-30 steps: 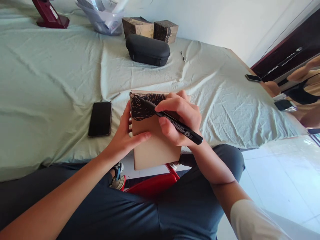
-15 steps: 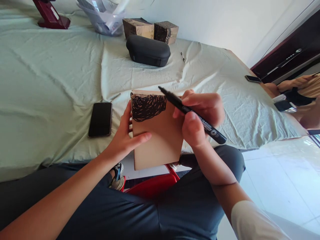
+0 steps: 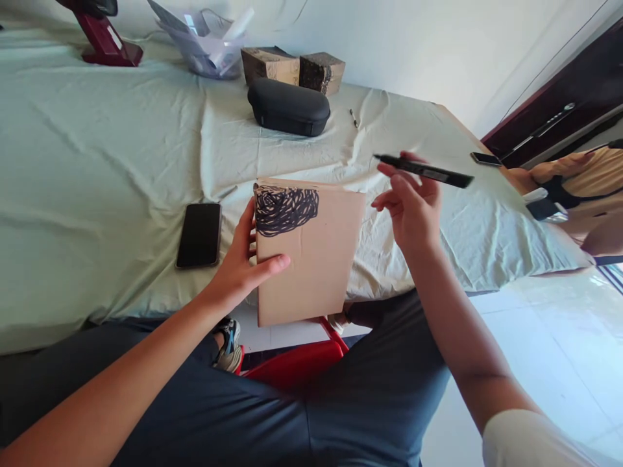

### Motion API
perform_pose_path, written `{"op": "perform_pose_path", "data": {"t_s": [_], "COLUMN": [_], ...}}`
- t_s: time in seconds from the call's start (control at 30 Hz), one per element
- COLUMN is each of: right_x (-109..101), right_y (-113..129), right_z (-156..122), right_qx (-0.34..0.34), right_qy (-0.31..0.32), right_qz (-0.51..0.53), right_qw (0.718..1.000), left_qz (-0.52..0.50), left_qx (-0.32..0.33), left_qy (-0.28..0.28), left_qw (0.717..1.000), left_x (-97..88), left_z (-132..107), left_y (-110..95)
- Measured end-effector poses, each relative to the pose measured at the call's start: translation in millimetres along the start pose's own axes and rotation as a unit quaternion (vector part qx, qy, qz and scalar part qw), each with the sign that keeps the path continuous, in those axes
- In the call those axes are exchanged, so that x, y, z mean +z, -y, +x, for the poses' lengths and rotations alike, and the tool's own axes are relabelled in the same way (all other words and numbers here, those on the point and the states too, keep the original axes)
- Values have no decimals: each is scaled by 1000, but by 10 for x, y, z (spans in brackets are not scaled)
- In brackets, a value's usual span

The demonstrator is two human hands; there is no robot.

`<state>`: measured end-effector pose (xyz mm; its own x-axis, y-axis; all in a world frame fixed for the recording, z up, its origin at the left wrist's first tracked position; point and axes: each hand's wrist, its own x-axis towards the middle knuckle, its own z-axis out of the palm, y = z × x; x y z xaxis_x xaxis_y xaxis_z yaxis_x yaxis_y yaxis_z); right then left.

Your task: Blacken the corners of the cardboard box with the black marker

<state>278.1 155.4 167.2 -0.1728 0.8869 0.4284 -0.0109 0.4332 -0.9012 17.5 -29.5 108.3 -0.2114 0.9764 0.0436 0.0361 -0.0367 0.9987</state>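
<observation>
Box (image 3: 311, 279) at the bench's (image 3: 121, 162) near edge, black scribble (image 3: 287, 211) across its far left corner! Left hand (image 3: 238, 269) grips its left side; right hand (image 3: 416, 211) pinches the marker (image 3: 440, 174), right of the box.

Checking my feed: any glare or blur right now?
Head view: glare washes out the floor at frame right; head view: the marker in the right hand looks slightly soft, its lettering unreadable; head view: the scribble on the cardboard looks sharp.

Head view — forward and down, close.
</observation>
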Motion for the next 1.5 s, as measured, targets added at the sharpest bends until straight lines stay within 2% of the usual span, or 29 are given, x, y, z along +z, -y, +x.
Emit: {"op": "perform_pose_path", "data": {"t_s": [0.07, 0.13, 0.2, 0.33, 0.43, 0.53, 0.63, 0.7, 0.87, 1.1, 1.27, 1.5], "right_x": [-121, -224, -308, -399, -412, -420, -443, -460, -418, -164, 16, 175], "right_y": [-311, -571, -719, -713, -665, -691, -740, -759, -787, -904, -979, -1097], "right_z": [6, -52, -132, -227, -274, -366, -469, -512, -512, -459, -411, -232], "right_qx": [96, 148, 190, 211, 233, 200, 134, 125, 125, 116, 98, 90], "right_qy": [33, 41, 61, 80, 122, 190, 223, 238, 266, 254, 225, 208], "right_qz": [4, -16, -11, 43, 0, -174, -345, -401, -443, -529, -540, -569], "right_qw": [995, 988, 980, 973, 965, 945, 902, 876, 847, 801, 805, 790], "left_qz": [-5, -21, -34, -18, -12, -3, 20, 26, 29, 59, 53, 50], "left_qx": [6, 14, 31, 59, 44, 34, 37, 45, 60, 82, 109, 109], "left_qy": [-4, -17, -43, -108, -150, -178, -186, -185, -204, -192, -196, -182], "left_qw": [1000, 1000, 998, 992, 988, 984, 982, 981, 977, 976, 973, 976], "left_x": [-25, -72, -143, -305, -376, -404, -424, -433, -428, -444, -497, -548], "left_z": [20, 36, 44, 46, 41, 23, -13, -45, -99, -143, -196, -230], "left_y": [26, 63, 102, 146, 144, 147, 169, 181, 187, 246, 343, 392]}}
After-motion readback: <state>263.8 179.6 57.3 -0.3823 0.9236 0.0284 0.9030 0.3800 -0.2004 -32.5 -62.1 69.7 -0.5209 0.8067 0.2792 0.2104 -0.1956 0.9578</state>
